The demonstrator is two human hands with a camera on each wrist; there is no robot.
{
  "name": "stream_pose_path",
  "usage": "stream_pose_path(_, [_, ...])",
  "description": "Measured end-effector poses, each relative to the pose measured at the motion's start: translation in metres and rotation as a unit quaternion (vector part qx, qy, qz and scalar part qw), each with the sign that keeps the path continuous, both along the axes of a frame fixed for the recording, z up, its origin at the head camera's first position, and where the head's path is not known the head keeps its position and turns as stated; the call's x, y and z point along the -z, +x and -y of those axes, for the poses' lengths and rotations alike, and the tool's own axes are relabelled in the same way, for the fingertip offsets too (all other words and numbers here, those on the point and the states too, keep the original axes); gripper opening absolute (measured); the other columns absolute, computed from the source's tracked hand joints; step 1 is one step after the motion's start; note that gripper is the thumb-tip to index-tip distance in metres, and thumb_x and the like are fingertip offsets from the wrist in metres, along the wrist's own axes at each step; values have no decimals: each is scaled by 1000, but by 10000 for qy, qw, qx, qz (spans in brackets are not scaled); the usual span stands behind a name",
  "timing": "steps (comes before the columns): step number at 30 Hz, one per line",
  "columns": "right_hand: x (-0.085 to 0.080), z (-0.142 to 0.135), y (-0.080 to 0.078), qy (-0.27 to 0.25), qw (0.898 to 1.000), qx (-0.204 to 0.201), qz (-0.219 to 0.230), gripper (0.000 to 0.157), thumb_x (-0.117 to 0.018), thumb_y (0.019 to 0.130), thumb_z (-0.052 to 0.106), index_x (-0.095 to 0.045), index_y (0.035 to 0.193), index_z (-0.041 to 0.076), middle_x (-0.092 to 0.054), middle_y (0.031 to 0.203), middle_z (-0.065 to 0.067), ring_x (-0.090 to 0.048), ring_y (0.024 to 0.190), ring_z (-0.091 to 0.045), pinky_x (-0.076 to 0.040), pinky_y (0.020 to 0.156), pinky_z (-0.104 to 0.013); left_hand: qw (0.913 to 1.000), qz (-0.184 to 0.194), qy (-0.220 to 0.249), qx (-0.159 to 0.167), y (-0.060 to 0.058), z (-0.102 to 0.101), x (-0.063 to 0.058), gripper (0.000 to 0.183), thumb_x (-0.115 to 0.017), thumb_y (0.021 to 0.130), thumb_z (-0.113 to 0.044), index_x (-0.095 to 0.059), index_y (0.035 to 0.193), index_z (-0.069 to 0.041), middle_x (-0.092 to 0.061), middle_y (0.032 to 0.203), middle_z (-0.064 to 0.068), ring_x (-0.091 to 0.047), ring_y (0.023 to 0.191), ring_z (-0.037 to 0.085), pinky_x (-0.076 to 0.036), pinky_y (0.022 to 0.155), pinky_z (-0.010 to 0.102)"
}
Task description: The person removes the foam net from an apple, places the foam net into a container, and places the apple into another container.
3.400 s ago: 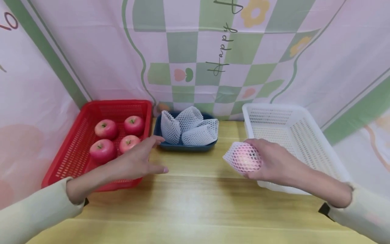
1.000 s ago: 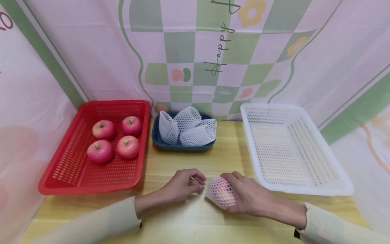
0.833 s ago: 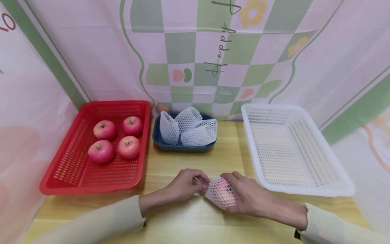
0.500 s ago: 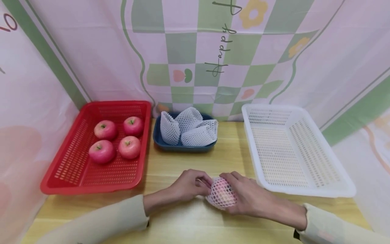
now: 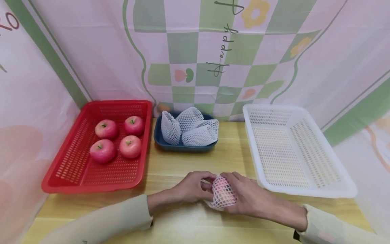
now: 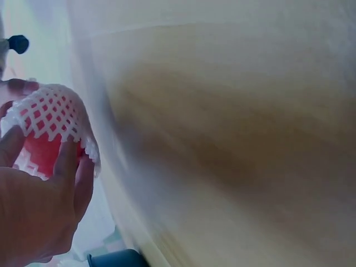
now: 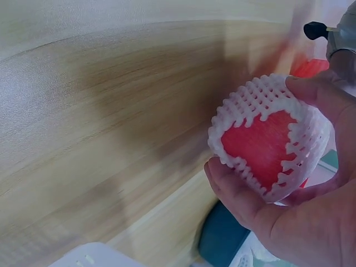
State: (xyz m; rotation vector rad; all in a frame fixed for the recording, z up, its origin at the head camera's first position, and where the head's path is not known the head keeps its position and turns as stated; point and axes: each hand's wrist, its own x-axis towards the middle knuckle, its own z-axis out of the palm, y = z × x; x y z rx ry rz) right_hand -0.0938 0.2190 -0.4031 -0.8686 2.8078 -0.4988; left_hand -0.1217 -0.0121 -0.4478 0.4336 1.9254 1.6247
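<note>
Low over the wooden table, an apple (image 7: 258,144) sits inside a white foam net (image 5: 223,196). My right hand (image 5: 251,196) grips the netted apple from the right, thumb and fingers round it. From the left, my left hand (image 5: 193,188) has curled fingers at the net's open edge. In the left wrist view those fingertips (image 6: 67,147) lie on the zigzag rim of the net (image 6: 50,111), and bare red skin of the apple (image 6: 41,154) shows below it. The right wrist view shows an uncovered red patch framed by the net's toothed edge.
A red basket (image 5: 109,176) holding several apples (image 5: 103,150) stands at the left. A dark blue tray (image 5: 186,148) with several foam nets (image 5: 198,135) is at the back middle. A white basket (image 5: 283,159) stands on the right. A patterned curtain (image 5: 210,51) hangs behind.
The right hand has brought the netted apple from the white basket's edge to the front middle. The left hand has left the red basket and blue tray and moved right onto the net.
</note>
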Motion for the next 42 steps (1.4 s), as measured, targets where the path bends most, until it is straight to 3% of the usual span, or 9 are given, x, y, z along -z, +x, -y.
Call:
stream_pose_path(6, [1, 1, 1, -112, 9999, 45, -27, 98, -95, 66, 46, -55, 143, 0, -69, 122, -18, -71, 97, -29, -63, 78, -46, 9997, -96, -191, 148, 2, -4, 0, 67, -83, 81, 9, -60, 143, -3, -68, 134, 9, -71, 115, 20, -61, 91, 27])
stream_pose_path(14, [2, 1, 4, -310, 9990, -9, -322, 101, -95, 70, 47, -53, 145, -6, -69, 123, -20, -72, 101, -31, -64, 81, -45, 9936, -887, -637, 287, 2, -8, 2, 73, -86, 74, 0, -62, 142, -14, -70, 130, 1, -68, 117, 16, -54, 95, 22])
stream_pose_path(20, [3, 0, 6, -366, 9979, -88, -531, 103, -96, 70, 48, -53, 145, -8, -70, 122, -20, -73, 99, -31, -64, 80, -44, 9877, -1303, -792, 331, 2, -10, 6, 76, -87, 72, -3, -61, 143, -13, -70, 118, -6, -63, 100, 4, -51, 89, 20])
stream_pose_path(33, [-1, -6, 6, -518, 9966, -175, -615, 89, -97, 71, 27, -57, 144, -6, -73, 118, -14, -74, 98, -27, -65, 80, -40, 9889, -1225, -819, 206, 3, -7, 6, 79, -90, 73, -11, -57, 144, -17, -67, 123, -8, -61, 106, 3, -50, 93, 23])
stream_pose_path(42, [-9, -15, 7, -739, 9894, -485, -1155, 57, -95, 75, 14, -73, 126, 0, -80, 110, -11, -78, 96, -26, -65, 81, -36, 9894, -1156, -859, 189, 5, -1, 4, 85, -91, 74, -21, -55, 150, -20, -65, 129, -10, -60, 112, 4, -48, 101, 26])
